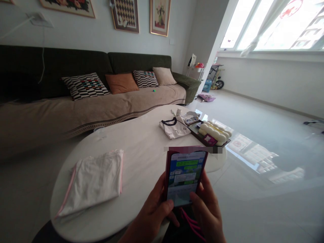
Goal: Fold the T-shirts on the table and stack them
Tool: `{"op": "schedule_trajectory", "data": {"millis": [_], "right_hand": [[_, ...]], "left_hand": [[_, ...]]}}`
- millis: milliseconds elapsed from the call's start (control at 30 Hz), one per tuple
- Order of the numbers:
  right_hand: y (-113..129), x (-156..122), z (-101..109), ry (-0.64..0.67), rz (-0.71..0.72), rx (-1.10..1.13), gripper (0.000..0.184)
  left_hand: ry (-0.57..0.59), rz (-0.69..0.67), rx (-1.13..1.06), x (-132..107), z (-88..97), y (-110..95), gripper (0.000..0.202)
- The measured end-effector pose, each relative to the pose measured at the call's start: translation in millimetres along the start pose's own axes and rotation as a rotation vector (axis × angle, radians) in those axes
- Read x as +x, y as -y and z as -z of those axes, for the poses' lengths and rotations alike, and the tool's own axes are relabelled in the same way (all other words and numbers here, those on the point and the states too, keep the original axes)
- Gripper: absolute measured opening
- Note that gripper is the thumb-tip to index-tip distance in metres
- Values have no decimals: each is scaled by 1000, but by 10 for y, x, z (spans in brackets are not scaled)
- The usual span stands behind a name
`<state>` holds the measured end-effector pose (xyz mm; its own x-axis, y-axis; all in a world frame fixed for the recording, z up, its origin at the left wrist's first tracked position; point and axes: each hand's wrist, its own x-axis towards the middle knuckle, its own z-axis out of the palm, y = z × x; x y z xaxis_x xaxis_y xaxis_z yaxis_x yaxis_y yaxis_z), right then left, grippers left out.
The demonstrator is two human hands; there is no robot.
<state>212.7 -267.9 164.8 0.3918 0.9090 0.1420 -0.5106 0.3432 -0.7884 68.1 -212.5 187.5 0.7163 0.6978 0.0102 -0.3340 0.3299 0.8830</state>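
A smartphone point(184, 179) in a dark red case is held upright between my two hands, its lit screen showing a chat with green and white message bubbles. My left hand point(158, 202) wraps the phone's left edge, the thumb at the lower left corner of the screen. On the other side my right hand point(206, 204) grips the right edge, with its thumb over the lower right of the screen. Pink cords point(191, 222) hang below the phone. Left of my hands, a folded white cloth point(97, 182) with pink edging lies on the white table point(136, 141).
A folded white shirt point(174, 128) with dark collar trim lies toward the table's far end. Beside it, a dark tray point(194, 130) carries a cream bubble-shaped object point(215, 132). Behind the table runs a long dark sofa point(141, 60) with several cushions.
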Motion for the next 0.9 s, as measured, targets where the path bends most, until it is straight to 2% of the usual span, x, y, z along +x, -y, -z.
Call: {"op": "schedule_trajectory", "data": {"millis": [233,400,533,700,767,900], "right_hand": [[8,-15,-2,28,-3,19,53],[10,-20,19,1,-12,-36,57],[34,-14,-25,24,-4,-78,60],[31,-3,-117,-82,9,-165,67],[12,2,-105,-79,24,-204,69],[-16,12,-31,-61,4,-118,58]], "left_hand": [[-55,30,25,26,-32,-36,61],[14,-10,4,21,-45,-50,69],[-4,-20,6,7,-35,-16,68],[17,-41,29,11,-18,30,65],[-1,-24,35,9,-19,28,66],[-28,1,29,0,-31,6,66]]}}
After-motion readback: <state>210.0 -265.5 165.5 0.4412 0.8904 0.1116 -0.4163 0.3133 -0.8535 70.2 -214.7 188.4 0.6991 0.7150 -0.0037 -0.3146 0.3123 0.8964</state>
